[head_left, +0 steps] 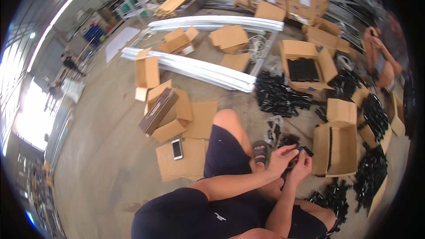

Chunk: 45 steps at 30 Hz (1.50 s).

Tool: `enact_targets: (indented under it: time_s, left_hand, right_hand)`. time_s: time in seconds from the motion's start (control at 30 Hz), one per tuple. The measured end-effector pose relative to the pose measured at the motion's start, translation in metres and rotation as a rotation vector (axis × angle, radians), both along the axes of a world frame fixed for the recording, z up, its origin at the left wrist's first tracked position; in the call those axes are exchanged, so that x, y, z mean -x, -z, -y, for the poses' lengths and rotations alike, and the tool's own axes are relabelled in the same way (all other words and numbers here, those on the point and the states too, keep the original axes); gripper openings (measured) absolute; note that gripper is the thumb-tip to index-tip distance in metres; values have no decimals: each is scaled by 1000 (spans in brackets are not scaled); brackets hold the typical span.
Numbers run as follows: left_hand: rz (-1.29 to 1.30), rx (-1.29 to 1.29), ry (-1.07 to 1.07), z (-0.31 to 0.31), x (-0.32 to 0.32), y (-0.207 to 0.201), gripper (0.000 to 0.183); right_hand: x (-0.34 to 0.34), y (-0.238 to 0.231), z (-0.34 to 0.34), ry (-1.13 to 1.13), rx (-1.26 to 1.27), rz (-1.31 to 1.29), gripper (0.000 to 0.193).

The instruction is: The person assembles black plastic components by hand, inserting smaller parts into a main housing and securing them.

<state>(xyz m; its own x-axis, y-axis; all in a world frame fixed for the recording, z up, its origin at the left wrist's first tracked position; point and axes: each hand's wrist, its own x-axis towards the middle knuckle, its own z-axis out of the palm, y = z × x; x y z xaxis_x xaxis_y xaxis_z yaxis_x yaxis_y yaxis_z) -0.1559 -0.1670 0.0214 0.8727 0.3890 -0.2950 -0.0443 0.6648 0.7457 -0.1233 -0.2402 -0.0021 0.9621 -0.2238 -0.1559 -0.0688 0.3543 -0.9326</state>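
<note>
My left hand [282, 158] and my right hand [301, 167] are close together in front of my knees. Their fingertips pinch a small black part [307, 151], whose exact kind is too small to make out. Just beyond my fingers lies a clear bag with black pieces [288, 140]. To the right of my hands stands an open cardboard box [344, 152] with a row of black parts along its inner left side. Loose black parts [334, 197] are heaped on the floor by my right leg, and a bigger pile [280, 96] lies farther ahead.
Another open box [325, 59] holds stacked black parts. White metal profiles [195, 71] lie across the floor ahead. At left, a phone [177, 149] rests on flattened cardboard [163, 166] near a tilted brown box [158, 110]. Another person [381, 57] sits at far right beside more piles.
</note>
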Motion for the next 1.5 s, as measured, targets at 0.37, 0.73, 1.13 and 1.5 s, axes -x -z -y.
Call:
enact_targets:
  time_s: [0.37,0.73,1.13,1.5]
  left_hand:
    - [-17,-37,-52,0,-3,-22,28]
    - [-31,-96,5,1,-5,-37,30]
    - [-13,-137,37,10,-11,-38,29]
    - [-38,-182,31,11,-10,-34,30]
  right_hand:
    - [3,-29,-5,9,-34,28,9]
    - [9,-44,2,-15,-17,13,11]
    - [4,-47,0,125,-72,71,13]
    - [3,-39,9,54,-80,14,12]
